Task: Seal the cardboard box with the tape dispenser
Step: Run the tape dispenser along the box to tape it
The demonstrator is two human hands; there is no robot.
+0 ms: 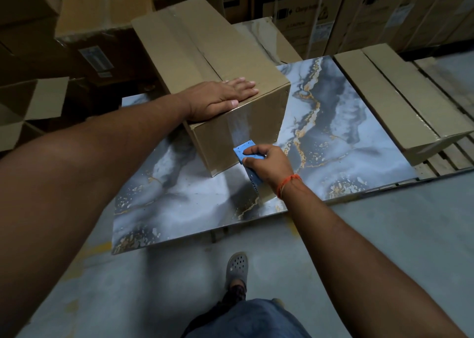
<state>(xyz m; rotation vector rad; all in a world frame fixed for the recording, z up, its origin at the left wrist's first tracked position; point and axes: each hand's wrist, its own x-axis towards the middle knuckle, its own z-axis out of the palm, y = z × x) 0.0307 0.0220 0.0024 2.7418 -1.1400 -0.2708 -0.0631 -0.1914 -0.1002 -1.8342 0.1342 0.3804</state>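
Head view: left hand [220, 99] flat, fingers spread, pressing cardboard box [205, 63] top; right hand [269, 163] fisted around blue tape dispenser [247, 155] against box's near face. Flaps closed; contents unseen.

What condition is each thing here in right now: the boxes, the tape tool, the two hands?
Brown cardboard box: flaps closed, clear tape running down its near side.
Blue tape dispenser: gripped, held against the box's near side.
Left hand: flat, pressing the box top.
Right hand: closed around the dispenser.
Flat cardboard box at right: closed, lying untouched.
Marble-patterned board: lying flat under the box.
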